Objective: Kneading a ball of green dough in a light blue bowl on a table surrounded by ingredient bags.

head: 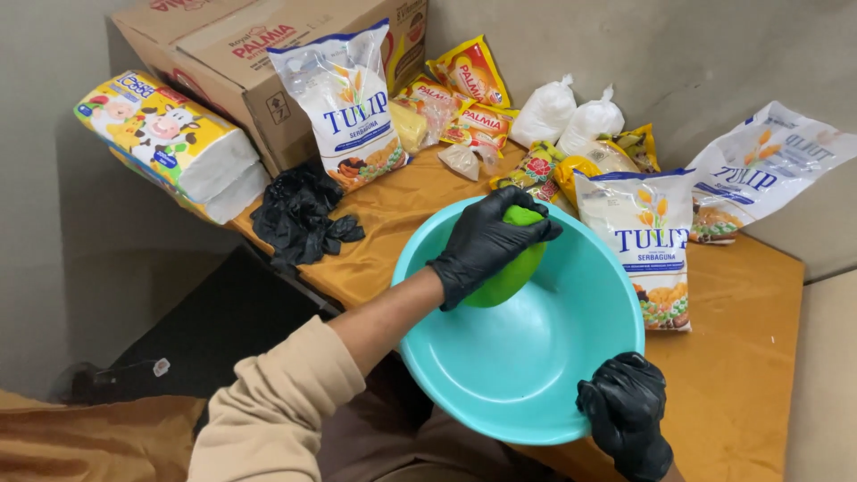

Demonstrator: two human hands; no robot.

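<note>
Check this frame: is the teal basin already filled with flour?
No. The teal basin holds only a small green bowl, gripped by the gloved left hand; its inner surface is bare.

Both hands wear thin black disposable gloves with a slight sheen: the left grip (486, 241) and the right grip (625, 412). Behind the left grip, a loose beige sleeve sits pushed up the forearm

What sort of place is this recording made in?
Likely a home baking or small food-prep corner, not a fitted kitchen. Flour bags and margarine sachets crowd a low table beside a carton, and gloved hands hold a teal basin and a green bowl.
</note>
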